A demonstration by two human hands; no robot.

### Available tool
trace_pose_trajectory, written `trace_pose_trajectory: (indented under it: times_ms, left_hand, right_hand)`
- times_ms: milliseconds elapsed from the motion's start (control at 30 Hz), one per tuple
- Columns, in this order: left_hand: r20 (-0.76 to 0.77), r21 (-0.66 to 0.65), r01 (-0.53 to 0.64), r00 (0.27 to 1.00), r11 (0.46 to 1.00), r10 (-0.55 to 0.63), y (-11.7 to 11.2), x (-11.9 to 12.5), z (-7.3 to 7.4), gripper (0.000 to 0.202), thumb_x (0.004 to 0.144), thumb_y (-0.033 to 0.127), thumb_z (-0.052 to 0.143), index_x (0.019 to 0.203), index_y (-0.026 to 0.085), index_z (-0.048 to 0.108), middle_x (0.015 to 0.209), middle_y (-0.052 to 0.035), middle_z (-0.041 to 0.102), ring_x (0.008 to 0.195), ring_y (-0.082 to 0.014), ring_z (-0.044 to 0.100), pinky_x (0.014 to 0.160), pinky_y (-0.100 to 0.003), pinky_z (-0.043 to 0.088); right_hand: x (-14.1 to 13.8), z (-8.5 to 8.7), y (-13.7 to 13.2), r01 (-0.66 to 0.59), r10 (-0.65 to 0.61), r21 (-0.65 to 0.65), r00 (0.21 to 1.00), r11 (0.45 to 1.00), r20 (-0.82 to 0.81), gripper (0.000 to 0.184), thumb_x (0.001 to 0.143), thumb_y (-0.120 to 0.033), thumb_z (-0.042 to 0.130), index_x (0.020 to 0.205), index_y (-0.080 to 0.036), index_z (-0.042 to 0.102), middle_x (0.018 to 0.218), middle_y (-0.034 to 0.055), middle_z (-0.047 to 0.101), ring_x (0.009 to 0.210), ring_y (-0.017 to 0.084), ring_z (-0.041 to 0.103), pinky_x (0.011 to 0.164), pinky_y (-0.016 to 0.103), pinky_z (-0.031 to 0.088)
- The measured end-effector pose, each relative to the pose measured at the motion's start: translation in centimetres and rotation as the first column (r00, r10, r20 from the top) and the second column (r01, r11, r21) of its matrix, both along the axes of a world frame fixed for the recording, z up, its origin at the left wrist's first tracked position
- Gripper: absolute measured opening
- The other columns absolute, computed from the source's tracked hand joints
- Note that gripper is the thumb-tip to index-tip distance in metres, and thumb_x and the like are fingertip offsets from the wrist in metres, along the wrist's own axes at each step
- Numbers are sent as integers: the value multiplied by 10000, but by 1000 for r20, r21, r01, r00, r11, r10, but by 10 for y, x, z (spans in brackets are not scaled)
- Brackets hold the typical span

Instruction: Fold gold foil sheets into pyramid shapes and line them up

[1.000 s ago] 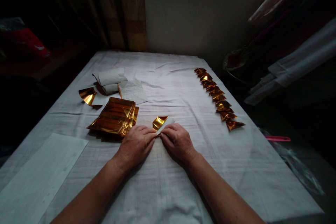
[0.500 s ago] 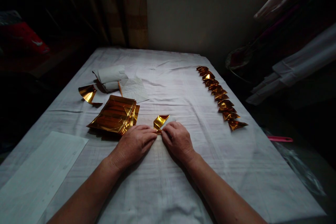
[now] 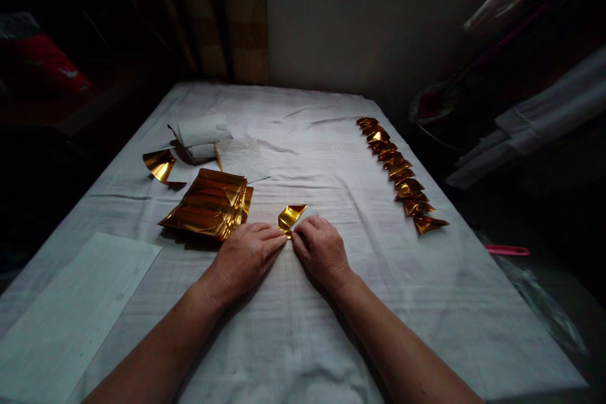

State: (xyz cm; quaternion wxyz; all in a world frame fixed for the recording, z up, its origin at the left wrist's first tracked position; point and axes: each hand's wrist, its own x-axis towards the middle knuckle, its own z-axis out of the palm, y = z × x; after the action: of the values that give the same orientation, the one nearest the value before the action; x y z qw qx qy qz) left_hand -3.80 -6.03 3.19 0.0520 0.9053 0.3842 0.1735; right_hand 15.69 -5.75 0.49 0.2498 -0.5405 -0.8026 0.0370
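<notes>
Between my two hands a partly folded sheet of gold foil paper (image 3: 290,217) lies on the cloth, its shiny side up and a pale part showing at the right. My left hand (image 3: 249,254) pinches its near left edge with the fingertips. At the near right edge, my right hand (image 3: 322,249) grips it with thumb and bent fingers. The lower part of the sheet is hidden by the fingers. Just beyond my left hand lies a stack of gold foil sheets (image 3: 206,202), its right side fanned out.
A row of folded gold pieces (image 3: 399,173) runs along the right side of the cloth-covered table (image 3: 331,341). Crumpled pale paper (image 3: 201,132) and a curled gold piece (image 3: 160,165) lie at the back left. A white sheet (image 3: 80,309) covers the front left.
My left fingertips have shifted slightly right along the near edge of the foil paper. Both hands stay on it, and the whole view has tilted a little.
</notes>
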Motion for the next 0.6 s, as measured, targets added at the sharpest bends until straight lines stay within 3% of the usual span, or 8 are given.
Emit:
trace_pose_trajectory:
  times_ms: [267, 500, 600]
  left_hand:
    - [-35, 46, -35, 999, 998, 37, -4, 6, 1, 196, 947, 228, 557, 1069, 216, 709, 1069, -37, 746, 986, -215, 661, 842, -373, 505]
    - [-95, 20, -53, 994, 998, 54, -6, 9, 6, 208, 947, 224, 552, 1086, 214, 706, 1093, -46, 740, 995, -228, 662, 873, -400, 495]
    - [-107, 22, -55, 993, 998, 57, -7, 9, 9, 209, 947, 212, 545, 1075, 219, 710, 1094, -42, 744, 994, -227, 667, 860, -395, 492]
  right_hand:
    - [0, 0, -1, 20, -23, -46, 998, 999, -57, 101, 898, -208, 571, 809, -217, 616, 834, 36, 625, 801, 188, 560, 740, 294, 408]
    - [-1, 4, -1, 5, -19, -109, 992, 994, -127, 65, 876, -280, 626, 863, -217, 623, 877, 44, 639, 829, 205, 577, 763, 317, 432]
    - [2, 1, 0, -29, 10, -111, 986, 993, -166, 32, 884, -232, 597, 866, -224, 622, 877, 43, 638, 849, 204, 581, 775, 316, 436]
